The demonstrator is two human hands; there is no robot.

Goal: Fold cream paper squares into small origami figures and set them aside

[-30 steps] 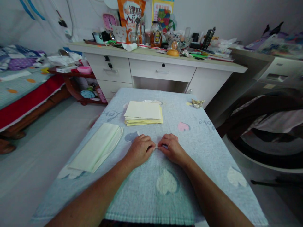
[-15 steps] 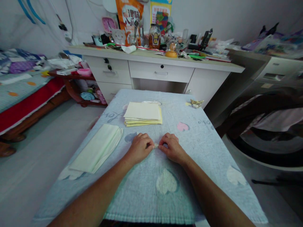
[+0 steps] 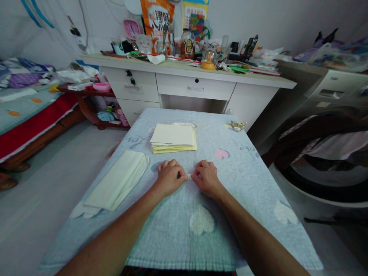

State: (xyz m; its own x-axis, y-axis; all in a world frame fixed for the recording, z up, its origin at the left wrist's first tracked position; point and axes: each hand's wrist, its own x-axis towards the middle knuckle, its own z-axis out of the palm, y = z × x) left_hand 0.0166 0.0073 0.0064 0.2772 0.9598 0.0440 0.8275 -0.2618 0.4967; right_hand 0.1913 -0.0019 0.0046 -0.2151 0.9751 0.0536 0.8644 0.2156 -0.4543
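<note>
Between my two hands, at the middle of the cloth, is a small pale piece (image 3: pixel 188 176), perhaps paper; most of it is hidden by the fingers. My left hand (image 3: pixel 170 177) pinches its left end between thumb and fingertips. At the other end, the thumb and forefinger of my right hand (image 3: pixel 207 178) close on it too. Just beyond my left hand lies a stack of cream and yellow paper sheets (image 3: pixel 173 135). Folded pale green paper (image 3: pixel 117 180) rests to the left, apart from my hands.
A light blue cloth (image 3: pixel 247 214) with heart prints covers the table. Near its far right corner sits a small patterned yellow-and-black object (image 3: pixel 238 125). Behind stands a white desk (image 3: pixel 198 86) crowded with jars and packets; a washing machine (image 3: pixel 322 115) is at the right, a bed (image 3: pixel 31 119) at the left.
Both hands have shifted only slightly, the left a little to the left, still pinching the small pale piece. The papers have stayed where they were.
</note>
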